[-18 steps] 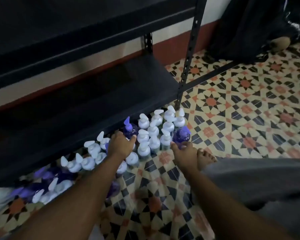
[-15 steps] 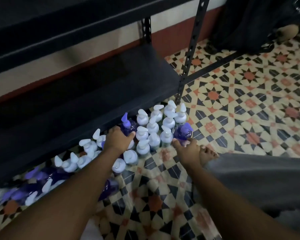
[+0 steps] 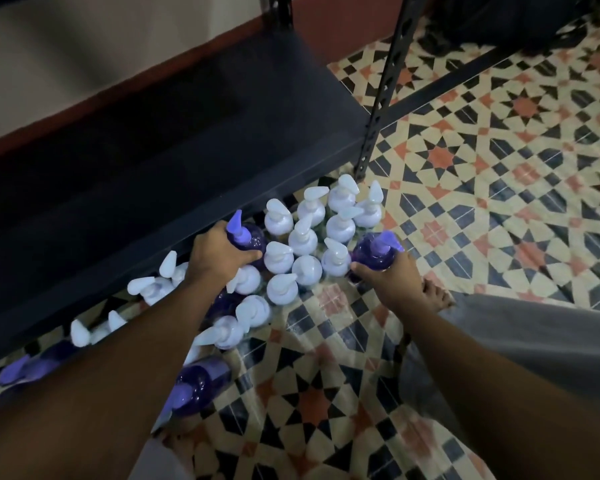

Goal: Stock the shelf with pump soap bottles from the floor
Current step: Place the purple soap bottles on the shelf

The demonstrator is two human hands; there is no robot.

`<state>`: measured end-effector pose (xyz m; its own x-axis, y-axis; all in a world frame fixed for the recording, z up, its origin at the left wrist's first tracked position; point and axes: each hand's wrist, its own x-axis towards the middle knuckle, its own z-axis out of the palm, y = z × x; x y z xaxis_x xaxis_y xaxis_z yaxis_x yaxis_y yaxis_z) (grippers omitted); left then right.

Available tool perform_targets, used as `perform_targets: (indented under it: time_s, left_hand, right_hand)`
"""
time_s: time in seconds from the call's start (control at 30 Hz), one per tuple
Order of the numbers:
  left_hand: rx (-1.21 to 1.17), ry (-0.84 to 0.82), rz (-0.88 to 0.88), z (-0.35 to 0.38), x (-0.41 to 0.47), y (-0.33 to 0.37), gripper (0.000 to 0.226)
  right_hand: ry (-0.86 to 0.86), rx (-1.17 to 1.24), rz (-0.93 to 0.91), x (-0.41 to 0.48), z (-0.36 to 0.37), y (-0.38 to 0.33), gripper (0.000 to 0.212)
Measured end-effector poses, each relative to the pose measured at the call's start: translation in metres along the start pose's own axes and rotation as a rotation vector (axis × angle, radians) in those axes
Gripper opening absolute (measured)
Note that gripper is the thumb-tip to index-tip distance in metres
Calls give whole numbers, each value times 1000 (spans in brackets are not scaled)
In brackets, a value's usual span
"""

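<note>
Nearest: spare purple bottle (image 3: 201, 386) on patterned tile floor (image 3: 326, 410), tucked against left forearm. Bare foot (image 3: 435, 296) just beside right wrist. Left hand (image 3: 219, 258) wrapped round left purple pump bottle (image 3: 252, 239), fingers curled on its shoulder. Right hand (image 3: 392, 278) gripping right purple pump bottle (image 3: 374, 252) same way. Both bottles upright at floor level, either side of white-pump bottle cluster (image 3: 305, 244). Behind that, black bottom shelf (image 3: 187, 150), nothing on it, plus perforated shelf post (image 3: 381, 98).
</note>
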<state>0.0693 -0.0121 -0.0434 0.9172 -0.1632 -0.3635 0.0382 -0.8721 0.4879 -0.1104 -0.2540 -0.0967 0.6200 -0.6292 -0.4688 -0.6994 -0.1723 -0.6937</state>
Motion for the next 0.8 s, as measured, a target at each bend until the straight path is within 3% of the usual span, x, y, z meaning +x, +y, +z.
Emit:
perform_targets:
  time_s: [0.1,0.27,0.57,0.8]
  left_hand:
    - [-9,31,-31,9,-3,6,61]
    - [-40,64,-73,12,-5,12,58]
    - [2,117,25,-12,-32,23,54]
    - [-49,188,122,-77,-78,46,62]
  right_hand:
    - [-4,-20,-30,7,-1,3,61]
    - [3,-40,-69,5,-5,3,61]
    - [59,0,-119,-14,-31,-9,52]
    - [105,76,-232,-52,-73,-68,56]
